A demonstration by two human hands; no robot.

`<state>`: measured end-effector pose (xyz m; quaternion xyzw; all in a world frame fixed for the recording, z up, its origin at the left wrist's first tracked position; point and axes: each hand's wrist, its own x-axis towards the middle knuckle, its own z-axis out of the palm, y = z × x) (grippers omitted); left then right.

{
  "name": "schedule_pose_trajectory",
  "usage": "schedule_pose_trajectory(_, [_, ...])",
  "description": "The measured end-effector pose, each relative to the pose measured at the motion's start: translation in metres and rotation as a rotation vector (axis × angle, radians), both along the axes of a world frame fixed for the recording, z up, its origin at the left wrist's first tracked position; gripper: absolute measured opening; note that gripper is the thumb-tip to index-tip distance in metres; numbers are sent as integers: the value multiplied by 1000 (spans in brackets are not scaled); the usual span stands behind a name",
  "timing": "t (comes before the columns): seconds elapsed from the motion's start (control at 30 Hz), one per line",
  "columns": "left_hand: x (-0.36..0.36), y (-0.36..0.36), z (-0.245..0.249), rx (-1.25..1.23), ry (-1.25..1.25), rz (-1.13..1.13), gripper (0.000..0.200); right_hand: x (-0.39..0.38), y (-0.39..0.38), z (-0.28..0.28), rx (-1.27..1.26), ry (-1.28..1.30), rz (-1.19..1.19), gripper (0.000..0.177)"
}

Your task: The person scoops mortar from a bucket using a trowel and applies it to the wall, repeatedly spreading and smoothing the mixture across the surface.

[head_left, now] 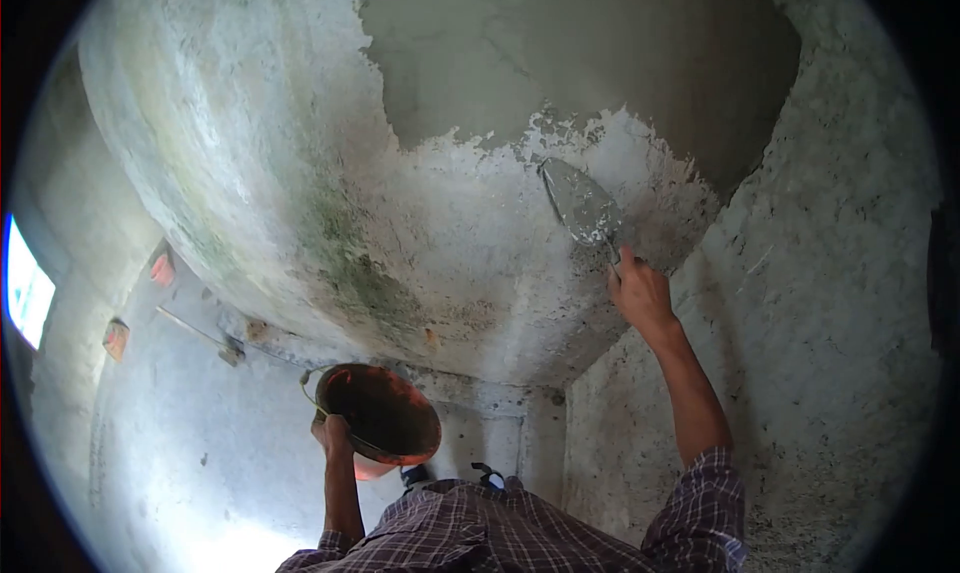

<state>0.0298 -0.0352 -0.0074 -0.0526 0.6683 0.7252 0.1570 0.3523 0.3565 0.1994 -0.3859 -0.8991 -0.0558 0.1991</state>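
Observation:
My right hand point(642, 291) is closed round the handle of a trowel point(583, 205), whose blade is flecked with pale bits and lies close to the wall. Just above the blade is the ragged lower edge of smooth, dark grey plaster point(590, 53). Low and to the left, my left hand point(333, 433) grips the rim and wire handle side of a round bucket point(385, 413). The bucket has a dark inside and reddish marks on its rim; how much it holds is too dark to tell.
The rough wall point(450, 213) has green stains and meets another wall point(850, 243) at a corner on the right. On the floor point(230, 423) at the left lie a long-handled tool point(197, 333), a reddish object point(162, 269) and a bag-like object point(116, 340).

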Motion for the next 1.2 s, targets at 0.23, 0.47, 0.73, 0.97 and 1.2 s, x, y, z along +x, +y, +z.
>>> schedule_pose_trajectory(0.23, [1,-1,-8,24,-11,90,42,-5,-1,60,213,120,-15,26])
schedule_pose_trajectory(0.47, [20,16,-3,-57,-62,-12,50,-27,52,85,330,-86,-187,30])
schedule_pose_trajectory(0.73, [25,17,-38,44,-160,-14,50,33,35,72,348,-291,-190,33])
schedule_pose_trajectory(0.97, [23,16,-71,-317,-72,-125,45,14,14,122,380,-88,-150,39])
schedule_pose_trajectory(1.2, [39,30,-41,-448,-46,-115,41,-40,49,121,272,-141,-95,45])
